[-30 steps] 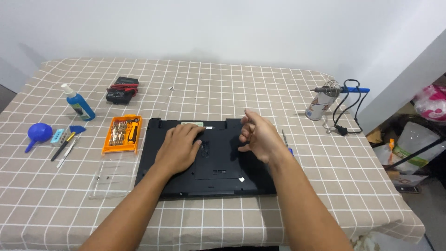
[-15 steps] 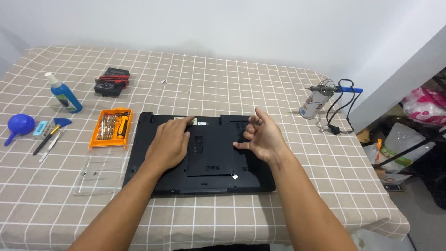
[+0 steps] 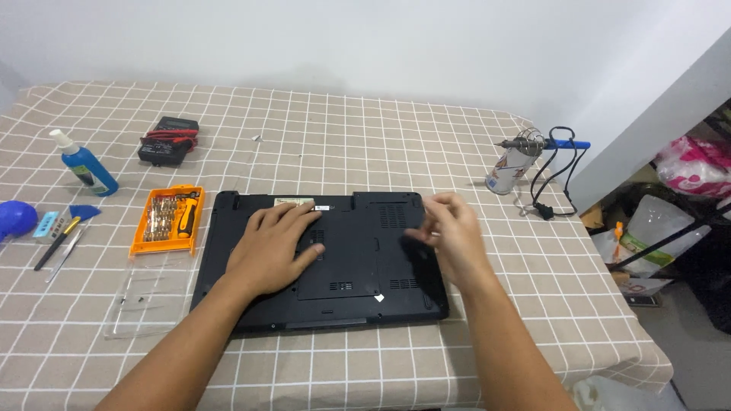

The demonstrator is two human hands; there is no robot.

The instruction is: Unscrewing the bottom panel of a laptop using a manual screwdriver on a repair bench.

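Note:
A black laptop lies upside down on the checked tablecloth, its bottom panel facing up. My left hand rests flat on the left half of the panel, palm down, fingers spread, holding nothing. My right hand hovers over the laptop's right edge. Its fingertips are drawn together and point left. It is blurred, so I cannot tell whether something small is pinched between them.
An orange screwdriver bit case and its clear lid lie left of the laptop. Further left are a blue bottle, a blue blower and tweezers. A multimeter sits behind. A soldering iron stand is near the right table edge.
My right hand has dropped from a raised, curled pose to just above the laptop's right side. My left hand stays flat on the panel. The view has shifted slightly.

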